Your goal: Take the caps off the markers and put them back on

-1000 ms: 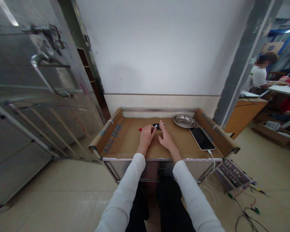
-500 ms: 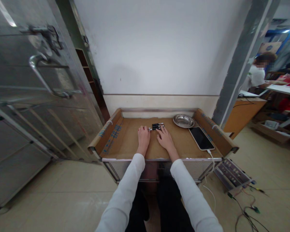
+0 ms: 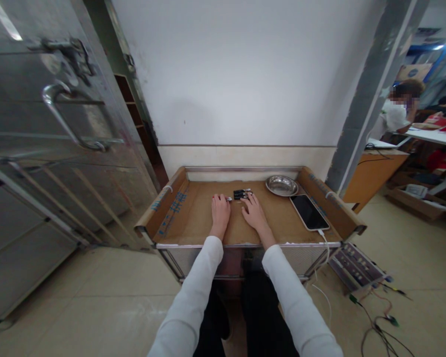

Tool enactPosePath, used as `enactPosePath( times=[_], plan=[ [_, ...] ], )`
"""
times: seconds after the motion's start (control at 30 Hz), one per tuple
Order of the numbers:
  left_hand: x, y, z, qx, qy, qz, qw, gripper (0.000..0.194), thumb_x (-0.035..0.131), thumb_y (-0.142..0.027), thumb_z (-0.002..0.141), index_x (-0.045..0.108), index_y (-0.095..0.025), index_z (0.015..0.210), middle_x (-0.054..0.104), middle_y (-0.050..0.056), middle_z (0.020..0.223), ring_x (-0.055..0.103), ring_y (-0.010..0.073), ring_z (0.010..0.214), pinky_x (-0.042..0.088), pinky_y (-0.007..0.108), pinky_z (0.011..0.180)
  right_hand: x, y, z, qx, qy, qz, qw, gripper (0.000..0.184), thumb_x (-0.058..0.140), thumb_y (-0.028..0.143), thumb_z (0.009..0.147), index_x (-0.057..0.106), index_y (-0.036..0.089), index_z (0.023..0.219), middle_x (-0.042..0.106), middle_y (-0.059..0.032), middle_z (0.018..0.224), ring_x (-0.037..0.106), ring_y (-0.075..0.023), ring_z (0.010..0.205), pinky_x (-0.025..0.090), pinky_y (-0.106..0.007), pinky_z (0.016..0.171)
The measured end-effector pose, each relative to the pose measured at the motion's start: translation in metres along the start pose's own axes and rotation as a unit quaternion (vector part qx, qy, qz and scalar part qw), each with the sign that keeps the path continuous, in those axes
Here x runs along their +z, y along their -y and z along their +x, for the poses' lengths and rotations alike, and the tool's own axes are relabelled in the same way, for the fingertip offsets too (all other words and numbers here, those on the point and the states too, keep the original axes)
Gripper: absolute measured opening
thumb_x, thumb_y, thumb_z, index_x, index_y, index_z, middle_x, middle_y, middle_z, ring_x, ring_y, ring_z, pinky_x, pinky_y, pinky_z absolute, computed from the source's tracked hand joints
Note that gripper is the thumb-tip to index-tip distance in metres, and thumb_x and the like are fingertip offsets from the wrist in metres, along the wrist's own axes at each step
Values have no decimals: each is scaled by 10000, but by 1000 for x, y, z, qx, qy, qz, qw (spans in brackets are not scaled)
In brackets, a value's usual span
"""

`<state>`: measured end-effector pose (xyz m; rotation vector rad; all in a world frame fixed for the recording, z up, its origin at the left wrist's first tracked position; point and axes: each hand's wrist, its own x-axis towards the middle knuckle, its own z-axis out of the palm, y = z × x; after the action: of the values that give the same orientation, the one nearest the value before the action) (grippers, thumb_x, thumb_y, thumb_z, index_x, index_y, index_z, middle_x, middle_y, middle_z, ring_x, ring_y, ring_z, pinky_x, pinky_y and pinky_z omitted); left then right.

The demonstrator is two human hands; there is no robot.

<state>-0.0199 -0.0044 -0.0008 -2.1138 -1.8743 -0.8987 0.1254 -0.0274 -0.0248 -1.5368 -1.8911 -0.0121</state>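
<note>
On the cardboard-lined cart top, my left hand (image 3: 220,212) rests palm down with its fingers stretched forward. A small silvery piece (image 3: 229,199) shows at the right of its fingertips; the rest of that piece is hidden, and a bit of red shows at the left fingertips. To the right, several slim black pieces with silvery ends (image 3: 241,193) lie side by side in a small group, too small to name. My right hand (image 3: 254,213) has its fingers spread, the fingertips at the near right edge of this group, partly covering it.
A round metal dish (image 3: 281,185) stands at the back right of the cardboard lining (image 3: 193,218). In front of it lies a phone (image 3: 309,212) with a white cable (image 3: 326,248). Raised cardboard sides flank the cart top. A metal device (image 3: 359,267) with wires sits on the floor.
Both hands stay nearly in place. The left fingers have shifted slightly off the black group, and a small gap now shows between. The view has moved slightly.
</note>
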Motion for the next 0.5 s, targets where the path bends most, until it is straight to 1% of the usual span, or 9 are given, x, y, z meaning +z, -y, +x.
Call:
enactPosePath(
  times=[0.13, 0.2, 0.23, 0.3, 0.37, 0.4, 0.43, 0.5],
  plan=[
    [-1, 0, 1, -1, 0, -12, 1000, 110, 430, -143, 888, 527, -124, 936, 551, 127, 979, 539, 227, 936, 434, 352, 831, 0, 0, -1, -1, -8, -3, 1000, 409, 425, 190, 864, 558, 143, 1248, 374, -129, 1463, 243, -238, 1395, 273, -449, 1128],
    [-2, -1, 1, 10, 6, -24, 1000, 118, 440, -140, 878, 526, -125, 957, 551, 134, 994, 541, 234, 945, 440, 359, 828, 0, 0, -2, 7, -20, -8, 1000, 405, 419, 179, 859, 560, 127, 1235, 401, -145, 1436, 275, -245, 1374, 281, -461, 1119],
    [-3, -2, 1, 30, 14, -36, 999, 129, 448, -135, 870, 526, -129, 973, 551, 130, 1003, 543, 232, 951, 444, 358, 830, 0, 0, -2, 14, -28, -13, 999, 403, 415, 173, 856, 561, 119, 1228, 418, -153, 1419, 294, -249, 1359, 288, -465, 1113],
    [-4, -4, 1, 98, 41, -73, 992, 157, 465, -133, 858, 529, -149, 1000, 554, 109, 1020, 548, 218, 964, 450, 347, 849, -1, 0, -2, 29, -43, -25, 998, 398, 406, 159, 852, 566, 111, 1214, 450, -161, 1383, 330, -255, 1326, 304, -461, 1098],
    [-4, -6, 0, 174, 70, -107, 976, 166, 469, -145, 859, 537, -170, 1009, 556, 88, 1033, 550, 204, 977, 452, 340, 882, -2, 0, -3, 40, -50, -38, 997, 389, 399, 144, 850, 580, 118, 1193, 471, -153, 1357, 357, -255, 1299, 317, -446, 1086],
    [-4, -7, 0, 199, 79, -116, 970, 166, 465, -151, 863, 540, -177, 1009, 557, 82, 1037, 551, 200, 983, 451, 341, 900, -2, 0, -3, 44, -51, -43, 997, 383, 397, 139, 850, 589, 122, 1181, 476, -149, 1350, 366, -254, 1288, 320, -438, 1082],
    [-3, -7, -1, 213, 85, -118, 966, 170, 460, -151, 866, 542, -179, 1012, 557, 80, 1039, 551, 199, 987, 449, 345, 916, -3, 0, -3, 46, -49, -48, 997, 374, 395, 137, 851, 598, 122, 1165, 481, -148, 1344, 373, -254, 1277, 322, -432, 1078],
    [-1, -8, -1, 206, 84, -109, 969, 193, 450, -135, 865, 540, -172, 1032, 557, 86, 1044, 554, 201, 993, 449, 349, 930, -4, 0, -3, 49, -44, -53, 996, 357, 393, 138, 853, 609, 112, 1136, 491, -153, 1329, 385, -253, 1255, 325, -419, 1072]
  ],
)
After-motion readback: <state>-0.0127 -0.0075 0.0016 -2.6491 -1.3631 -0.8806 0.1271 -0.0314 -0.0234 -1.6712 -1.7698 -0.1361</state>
